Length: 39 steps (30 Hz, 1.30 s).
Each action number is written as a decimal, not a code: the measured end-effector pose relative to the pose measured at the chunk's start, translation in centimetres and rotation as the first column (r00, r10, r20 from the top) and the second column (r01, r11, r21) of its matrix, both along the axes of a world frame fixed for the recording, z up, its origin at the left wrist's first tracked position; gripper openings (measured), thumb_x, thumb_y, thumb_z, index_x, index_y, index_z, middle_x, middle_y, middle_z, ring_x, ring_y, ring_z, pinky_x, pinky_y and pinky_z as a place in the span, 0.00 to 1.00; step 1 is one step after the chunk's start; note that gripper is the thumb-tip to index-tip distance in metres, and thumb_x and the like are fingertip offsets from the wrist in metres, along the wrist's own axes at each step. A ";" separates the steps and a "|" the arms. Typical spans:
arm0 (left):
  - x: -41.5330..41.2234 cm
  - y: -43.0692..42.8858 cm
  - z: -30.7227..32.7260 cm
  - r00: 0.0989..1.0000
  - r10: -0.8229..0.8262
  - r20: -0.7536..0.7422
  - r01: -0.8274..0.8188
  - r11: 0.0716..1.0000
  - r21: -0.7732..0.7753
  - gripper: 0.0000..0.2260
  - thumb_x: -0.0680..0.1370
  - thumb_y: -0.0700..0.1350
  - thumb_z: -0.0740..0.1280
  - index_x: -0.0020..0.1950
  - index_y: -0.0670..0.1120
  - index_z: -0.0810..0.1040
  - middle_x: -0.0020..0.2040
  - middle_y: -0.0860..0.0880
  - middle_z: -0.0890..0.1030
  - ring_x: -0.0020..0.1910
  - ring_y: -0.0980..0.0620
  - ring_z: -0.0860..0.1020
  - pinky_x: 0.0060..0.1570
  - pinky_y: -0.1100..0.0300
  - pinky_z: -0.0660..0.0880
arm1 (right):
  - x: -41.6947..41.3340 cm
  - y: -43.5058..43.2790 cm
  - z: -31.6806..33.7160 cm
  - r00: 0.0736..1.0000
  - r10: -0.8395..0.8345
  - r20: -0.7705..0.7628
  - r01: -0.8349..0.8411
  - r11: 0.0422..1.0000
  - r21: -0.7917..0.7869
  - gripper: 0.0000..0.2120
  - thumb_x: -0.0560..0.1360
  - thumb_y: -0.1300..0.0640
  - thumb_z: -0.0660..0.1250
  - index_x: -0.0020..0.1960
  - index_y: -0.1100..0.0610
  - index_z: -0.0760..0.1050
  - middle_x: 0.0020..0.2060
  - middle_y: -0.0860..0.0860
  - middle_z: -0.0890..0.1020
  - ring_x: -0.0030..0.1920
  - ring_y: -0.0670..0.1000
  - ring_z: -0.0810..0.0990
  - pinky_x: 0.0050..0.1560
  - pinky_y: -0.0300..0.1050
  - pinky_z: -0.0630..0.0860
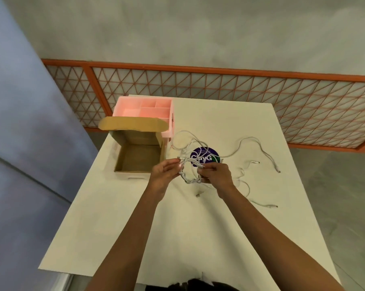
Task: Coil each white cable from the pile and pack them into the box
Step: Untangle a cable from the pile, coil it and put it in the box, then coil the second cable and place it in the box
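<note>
Above the white surface (177, 227), our left hand (162, 175) and right hand (216, 175) pinch a looped white cable (190, 178) beside the open brown cardboard box (138, 156).

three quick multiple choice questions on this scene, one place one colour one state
1. The box sits:
a) left of the left hand
b) at the table's near edge
c) on the floor

2. The tray behind the box is:
a) green
b) pink
c) black

3. The box is:
a) shut
b) full of cables
c) open and empty

Answers:
1 a: the box lies on the table just left of the left hand, which holds a coil together with the right hand.
2 b: its walls and compartments are all pink.
3 c: the flap stands up and the floor inside is bare.
</note>
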<state>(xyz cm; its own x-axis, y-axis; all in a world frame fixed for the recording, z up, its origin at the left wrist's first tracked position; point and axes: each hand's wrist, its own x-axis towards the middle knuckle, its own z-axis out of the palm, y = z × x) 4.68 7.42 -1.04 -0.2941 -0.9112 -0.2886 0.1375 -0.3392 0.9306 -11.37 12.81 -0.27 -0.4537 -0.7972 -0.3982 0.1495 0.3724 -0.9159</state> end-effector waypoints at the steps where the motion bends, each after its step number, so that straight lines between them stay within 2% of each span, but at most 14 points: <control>1: 0.8 -0.2 -0.2 1.000 0.007 0.005 -0.007 1.000 -0.010 0.08 0.74 0.33 0.69 0.53 0.38 0.79 0.44 0.43 0.82 0.44 0.51 0.80 0.45 0.65 0.79 | 0.7 -0.4 0.0 1.000 -0.011 0.009 0.011 1.000 -0.005 0.05 0.70 0.68 0.73 0.44 0.65 0.78 0.34 0.57 0.80 0.32 0.51 0.79 0.34 0.38 0.81; 5: 4.9 -1.8 -0.7 0.993 0.020 0.112 -0.013 0.998 -0.061 0.09 0.74 0.33 0.70 0.53 0.35 0.79 0.43 0.43 0.82 0.42 0.52 0.80 0.46 0.63 0.79 | 4.4 -2.4 -0.7 0.999 -0.020 0.025 0.019 1.000 0.024 0.05 0.69 0.69 0.73 0.44 0.66 0.78 0.32 0.56 0.80 0.32 0.51 0.79 0.35 0.39 0.81; 9: 9.6 -5.4 -1.1 0.953 0.105 0.283 -0.064 0.986 -0.152 0.06 0.75 0.33 0.68 0.52 0.36 0.79 0.42 0.47 0.81 0.40 0.55 0.79 0.42 0.64 0.78 | 9.4 -6.0 -1.3 1.000 -0.012 0.016 0.011 0.999 0.053 0.06 0.68 0.69 0.74 0.38 0.62 0.78 0.32 0.56 0.80 0.31 0.53 0.79 0.39 0.43 0.82; 12: 12.8 -7.4 -1.8 0.873 0.233 0.430 -0.135 0.960 -0.246 0.07 0.75 0.31 0.67 0.52 0.35 0.79 0.43 0.45 0.80 0.38 0.59 0.78 0.41 0.68 0.75 | 12.4 -8.4 -1.8 1.000 -0.024 0.014 0.023 0.997 0.073 0.05 0.69 0.67 0.74 0.42 0.63 0.79 0.32 0.55 0.81 0.30 0.51 0.79 0.34 0.36 0.80; 15: 15.1 -8.7 -3.0 0.693 0.337 0.637 -0.088 0.917 -0.390 0.08 0.76 0.38 0.69 0.54 0.40 0.80 0.53 0.42 0.77 0.54 0.48 0.74 0.54 0.61 0.73 | 14.4 -10.5 -2.3 0.999 -0.031 0.023 0.028 0.994 0.105 0.07 0.69 0.66 0.74 0.46 0.66 0.79 0.36 0.57 0.81 0.30 0.51 0.79 0.34 0.37 0.81; 17: 16.0 -9.1 -3.6 0.625 0.318 0.713 -0.054 0.928 -0.368 0.11 0.76 0.42 0.69 0.57 0.43 0.79 0.60 0.42 0.73 0.62 0.44 0.68 0.60 0.58 0.66 | 15.3 -11.6 -2.7 0.999 -0.041 0.016 0.039 0.991 0.130 0.08 0.70 0.66 0.74 0.48 0.66 0.79 0.38 0.57 0.81 0.30 0.51 0.79 0.32 0.36 0.80; 21: 17.3 -9.6 -4.9 0.653 0.260 0.711 0.023 0.932 -0.363 0.15 0.76 0.46 0.69 0.61 0.43 0.77 0.63 0.41 0.73 0.64 0.42 0.68 0.63 0.51 0.66 | 16.4 -13.4 -3.3 0.999 -0.041 -0.001 0.041 0.985 0.169 0.08 0.70 0.66 0.74 0.48 0.65 0.78 0.37 0.55 0.80 0.31 0.50 0.79 0.33 0.38 0.80; 24: 17.6 -9.8 -5.8 0.643 0.261 0.720 0.006 0.939 -0.345 0.15 0.77 0.48 0.68 0.62 0.45 0.78 0.63 0.42 0.73 0.63 0.43 0.70 0.65 0.43 0.65 | 16.9 -14.6 -3.9 0.999 -0.010 -0.053 0.022 0.976 0.216 0.06 0.70 0.65 0.74 0.40 0.62 0.76 0.37 0.56 0.80 0.34 0.53 0.79 0.40 0.48 0.81; 27: 17.4 -9.4 -6.3 0.676 0.278 0.683 -0.019 0.933 -0.360 0.14 0.78 0.48 0.67 0.60 0.44 0.79 0.63 0.42 0.73 0.63 0.43 0.71 0.66 0.42 0.68 | 17.4 -15.4 -4.8 0.984 0.048 -0.171 -0.001 0.964 0.268 0.12 0.69 0.63 0.75 0.32 0.55 0.74 0.36 0.57 0.81 0.39 0.58 0.82 0.47 0.58 0.81; 29: 17.4 -9.2 -6.8 0.688 0.288 0.666 -0.031 0.929 -0.369 0.13 0.78 0.47 0.67 0.60 0.44 0.79 0.63 0.41 0.73 0.63 0.44 0.72 0.65 0.44 0.69 | 17.6 -15.6 -5.4 0.960 0.102 -0.262 -0.025 0.959 0.283 0.12 0.68 0.61 0.76 0.30 0.52 0.76 0.36 0.55 0.81 0.44 0.59 0.83 0.49 0.58 0.80; 31: 17.4 -9.1 -7.1 0.697 0.298 0.652 -0.048 0.927 -0.373 0.12 0.78 0.46 0.67 0.59 0.44 0.80 0.62 0.41 0.74 0.63 0.43 0.72 0.65 0.47 0.70 | 17.5 -15.8 -5.7 0.933 0.163 -0.322 -0.063 0.952 0.301 0.04 0.67 0.60 0.77 0.37 0.57 0.82 0.38 0.55 0.82 0.46 0.57 0.83 0.50 0.54 0.80; 34: 17.2 -9.0 -7.3 0.698 0.311 0.644 -0.058 0.922 -0.382 0.11 0.78 0.46 0.67 0.59 0.44 0.80 0.62 0.41 0.74 0.63 0.44 0.72 0.64 0.51 0.70 | 17.3 -16.0 -6.0 0.896 0.228 -0.380 -0.093 0.935 0.343 0.09 0.67 0.58 0.77 0.44 0.60 0.83 0.41 0.56 0.85 0.45 0.55 0.83 0.49 0.51 0.80; 36: 17.2 -9.0 -7.5 0.701 0.316 0.640 -0.067 0.922 -0.382 0.11 0.78 0.46 0.67 0.59 0.44 0.80 0.62 0.42 0.73 0.63 0.45 0.71 0.64 0.46 0.71 | 17.3 -16.1 -6.2 0.873 0.259 -0.412 -0.107 0.928 0.357 0.10 0.66 0.56 0.78 0.45 0.60 0.84 0.42 0.56 0.85 0.45 0.55 0.83 0.48 0.51 0.80; 39: 17.3 -9.1 -7.7 0.698 0.321 0.640 -0.069 0.920 -0.386 0.11 0.78 0.47 0.67 0.59 0.46 0.80 0.63 0.43 0.73 0.63 0.45 0.71 0.58 0.41 0.75 | 17.1 -16.2 -6.6 0.835 0.337 -0.435 -0.166 0.908 0.385 0.11 0.67 0.55 0.77 0.46 0.59 0.84 0.43 0.54 0.84 0.45 0.53 0.81 0.46 0.47 0.79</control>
